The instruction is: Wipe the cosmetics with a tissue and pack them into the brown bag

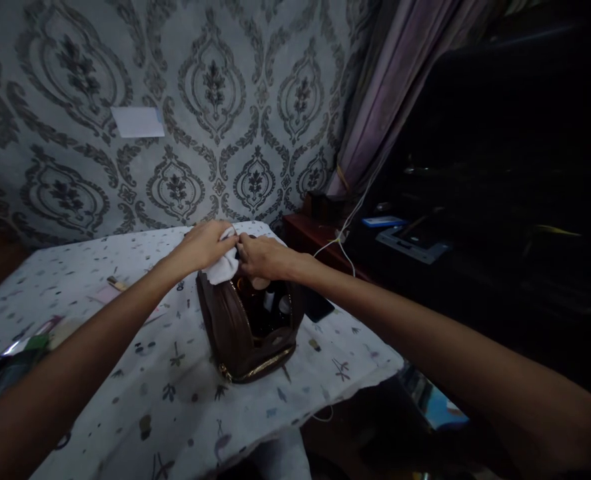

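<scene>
A brown zippered bag (230,327) stands open on the table, with gold zipper teeth along its edges. Inside it I see a white-capped bottle (268,300) and other small items, mostly in shadow. My left hand (206,245) is closed on a white cloth (224,267), which hangs over the bag's far left edge. Just beside the cloth, my right hand (264,257) has its fingers curled together at the far end of the bag's opening. What those fingers pinch is dark and hidden.
A patterned white tablecloth (175,393) covers the table, which meets a wallpapered wall. Right of the bag lies a dark flat phone-like object (318,307). Several items, including a green one (32,350), lie at the left. White cables (344,233) hang beyond the right edge.
</scene>
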Motion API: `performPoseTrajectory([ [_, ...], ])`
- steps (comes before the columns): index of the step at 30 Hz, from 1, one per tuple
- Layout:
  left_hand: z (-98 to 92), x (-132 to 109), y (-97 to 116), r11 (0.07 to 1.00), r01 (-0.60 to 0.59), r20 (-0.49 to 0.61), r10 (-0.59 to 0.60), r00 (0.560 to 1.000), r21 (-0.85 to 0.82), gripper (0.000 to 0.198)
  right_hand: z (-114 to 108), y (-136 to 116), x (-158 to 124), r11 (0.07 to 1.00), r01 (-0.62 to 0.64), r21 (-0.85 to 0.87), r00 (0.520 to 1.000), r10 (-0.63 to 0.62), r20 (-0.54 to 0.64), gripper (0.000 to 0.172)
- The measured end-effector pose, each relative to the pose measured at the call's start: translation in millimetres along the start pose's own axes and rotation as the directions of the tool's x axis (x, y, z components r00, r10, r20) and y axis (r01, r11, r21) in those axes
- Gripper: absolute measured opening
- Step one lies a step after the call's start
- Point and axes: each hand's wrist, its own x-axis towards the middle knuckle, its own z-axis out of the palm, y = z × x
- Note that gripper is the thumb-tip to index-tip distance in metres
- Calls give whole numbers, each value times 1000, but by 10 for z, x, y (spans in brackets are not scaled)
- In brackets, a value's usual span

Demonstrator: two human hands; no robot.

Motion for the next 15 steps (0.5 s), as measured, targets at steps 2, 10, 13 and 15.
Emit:
performPoseTrajectory([
  [2,10,24,14,998,4,25,-5,1000,57,30,4,-4,-4,1000,-4,4,1000,4,0,50],
  [10,42,49,-106,984,25,-24,-30,999,-174,31,-15,-54,-76,999,-32,22,999,32,11,53],
  [13,32,10,-147,951,78,-61,-100,993,-300,29,15,-38,-79,999,-23,21,1000,23,0,58],
  [15,18,-22,-155,927,104,-75,-140,987,-360,30,30,-33,-81,1000,-5,17,1000,5,-13,64],
])
